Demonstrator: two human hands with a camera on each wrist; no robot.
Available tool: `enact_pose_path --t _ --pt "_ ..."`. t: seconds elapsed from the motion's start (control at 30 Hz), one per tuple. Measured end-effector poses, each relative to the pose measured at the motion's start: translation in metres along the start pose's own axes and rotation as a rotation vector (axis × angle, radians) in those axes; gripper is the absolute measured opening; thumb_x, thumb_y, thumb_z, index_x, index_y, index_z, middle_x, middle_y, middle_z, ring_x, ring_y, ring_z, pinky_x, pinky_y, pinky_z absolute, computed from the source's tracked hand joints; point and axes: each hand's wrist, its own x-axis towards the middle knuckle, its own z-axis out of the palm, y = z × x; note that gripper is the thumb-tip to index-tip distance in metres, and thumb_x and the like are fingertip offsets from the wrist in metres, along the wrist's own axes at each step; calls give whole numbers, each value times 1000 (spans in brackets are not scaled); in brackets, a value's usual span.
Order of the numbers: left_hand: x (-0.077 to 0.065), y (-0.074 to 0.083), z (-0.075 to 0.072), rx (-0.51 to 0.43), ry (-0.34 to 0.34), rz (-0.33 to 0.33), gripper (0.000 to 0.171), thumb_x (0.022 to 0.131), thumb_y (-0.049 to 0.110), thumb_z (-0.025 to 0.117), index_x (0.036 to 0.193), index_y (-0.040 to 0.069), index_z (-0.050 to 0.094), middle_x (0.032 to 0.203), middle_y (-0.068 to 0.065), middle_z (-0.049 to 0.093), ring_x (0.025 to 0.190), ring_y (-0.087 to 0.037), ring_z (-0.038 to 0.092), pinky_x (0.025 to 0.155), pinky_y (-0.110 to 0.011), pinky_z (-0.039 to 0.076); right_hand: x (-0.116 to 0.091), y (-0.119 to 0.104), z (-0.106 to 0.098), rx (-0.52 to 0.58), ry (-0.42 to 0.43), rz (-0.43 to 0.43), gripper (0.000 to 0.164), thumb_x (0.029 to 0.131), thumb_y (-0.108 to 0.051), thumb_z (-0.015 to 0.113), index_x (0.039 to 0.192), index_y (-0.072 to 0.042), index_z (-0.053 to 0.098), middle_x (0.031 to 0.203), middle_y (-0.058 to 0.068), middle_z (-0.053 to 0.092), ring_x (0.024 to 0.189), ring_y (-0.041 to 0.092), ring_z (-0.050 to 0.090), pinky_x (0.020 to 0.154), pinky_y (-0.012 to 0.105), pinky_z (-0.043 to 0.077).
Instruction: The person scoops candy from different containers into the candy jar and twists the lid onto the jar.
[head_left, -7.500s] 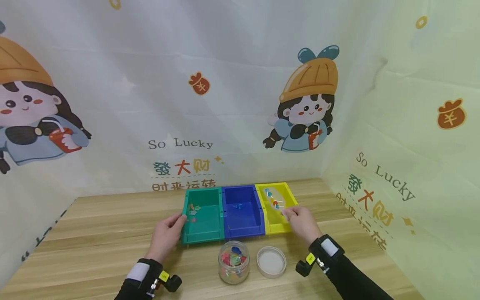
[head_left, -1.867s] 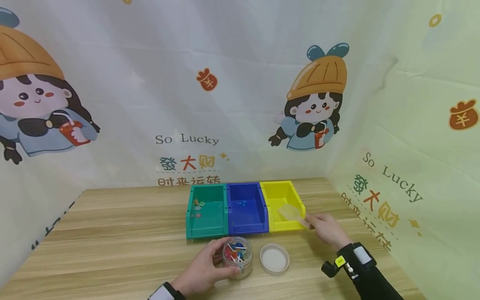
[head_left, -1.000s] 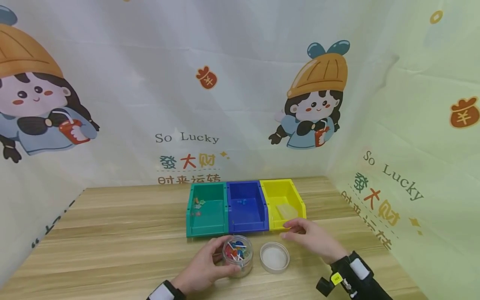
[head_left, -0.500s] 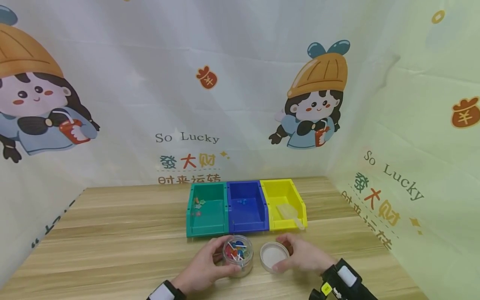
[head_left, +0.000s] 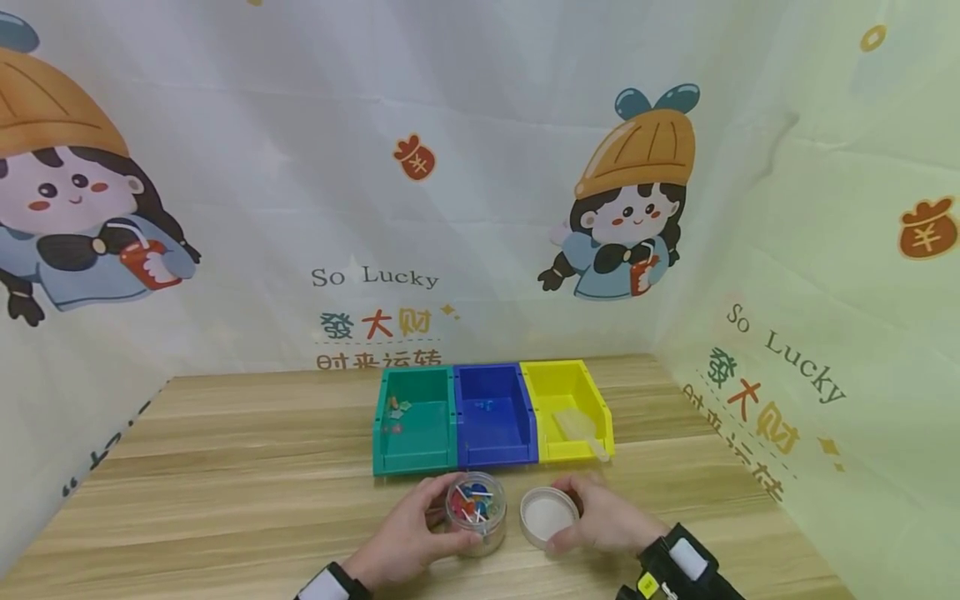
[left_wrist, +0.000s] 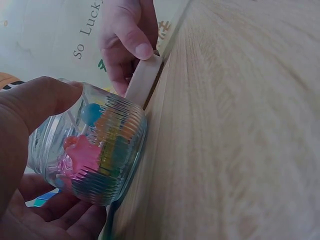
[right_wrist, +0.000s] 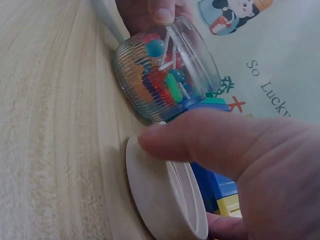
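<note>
A clear ribbed jar [left_wrist: 95,145] stands on the table, filled with small colourful pieces, some on white sticks. My left hand [head_left: 405,529] grips it from the left, thumb and fingers around its sides. To its right lies a round whitish lid [head_left: 548,517], hollow side up. My right hand [head_left: 603,517] holds this lid at its right side; in the right wrist view the thumb [right_wrist: 185,137] is at the near edge and a fingertip shows at the opposite rim. A translucent scoop [head_left: 576,425] rests in the yellow bin [head_left: 576,452], its handle over the front edge.
Behind the jar, a green bin [head_left: 416,461] and a blue bin [head_left: 497,454] stand joined in a row with the yellow one. Small pieces [head_left: 396,408] lie in the green bin, and blue bits [head_left: 484,406] in the blue bin. A printed cloth [head_left: 480,208] hangs behind the table.
My right hand has let go of the scoop in the yellow bin and moved down-left to the lid. Earlier the scoop carried pieces. My left hand went from the green bin to the jar.
</note>
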Motion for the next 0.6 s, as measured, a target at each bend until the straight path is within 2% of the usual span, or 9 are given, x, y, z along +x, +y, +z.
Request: enact_pose_path --t 0.17,0.27,0.43,0.6 --pt "1 -3 0 -14 -4 -14 87 92 28 92 162 3 48 153 -18 56 145 -42 59 120 -56 52 -1 4 -4 38 -28 -9 74 79 -20 92 142 3 60 132 14 68 115 26 62 107 51 55" --pt "2 -4 1 -13 -3 -15 87 92 27 93 162 3 48 154 -18 56 145 -42 58 120 -57 51 -1 1 -8 73 -17 -26 74 81 -19 89 145 5 59 134 15 68 116 26 63 105 48 55" --pt "2 -4 0 -6 3 -23 86 92 28 92 162 4 48 154 -17 56 146 -42 58 120 -58 51 0 -16 -16 114 47 -83 78 85 -20 87 152 5 56 134 15 67 117 27 59 94 36 51" --pt "2 -3 0 -5 8 -20 86 92 28 92 162 4 48 153 -17 56 145 -41 59 120 -58 51 1 -35 -23 222 108 -107 74 89 -17 86 152 2 52 133 17 63 116 28 56 90 33 48"
